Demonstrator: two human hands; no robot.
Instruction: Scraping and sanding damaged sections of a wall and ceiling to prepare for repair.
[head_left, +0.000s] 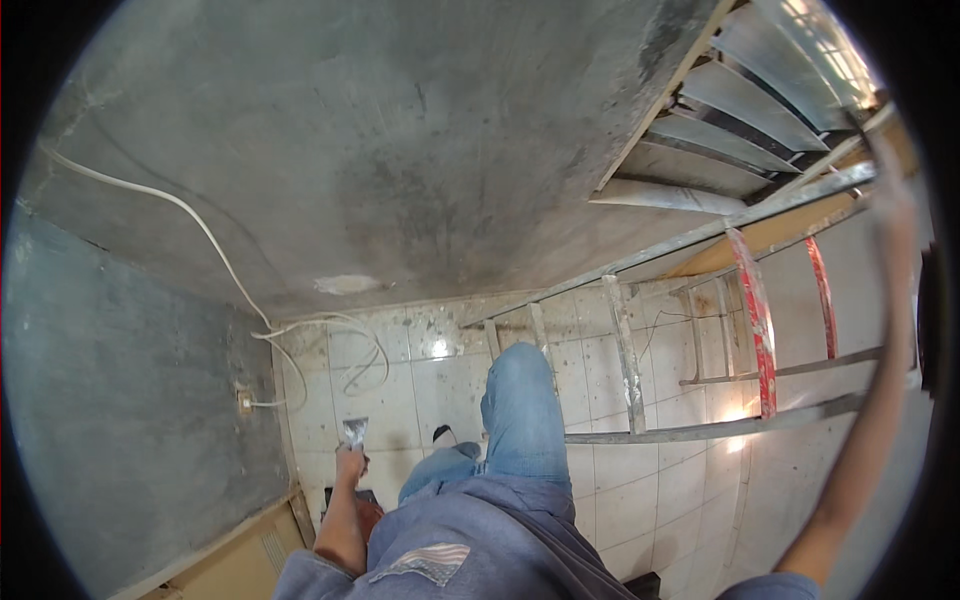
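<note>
My left hand point(350, 464), low and left of centre in the frame, has its fingers curled tight round the handle of a putty knife point(355, 432), blade up. I judge the knife light, its thin metal blade springy and smeared grey, best gripped by the handle. My right hand point(893, 205) reaches to the upper right by the ladder point(690, 432); whether those fingers grip, I cannot tell. Beyond: rough grey plaster wall point(400, 150), glossy tile floor point(640, 500), white cable point(200, 225).

Grey blotchy wall point(400, 150), darker grey side wall point(120, 400). White cable point(215, 250). Off-white tiled floor point(420, 390), speckled with dirt. Blue jeans point(520, 410), grey-blue shirt point(480, 540). Silver scraper point(354, 432). Grey ladder point(625, 360) with red braces point(755, 320).
</note>
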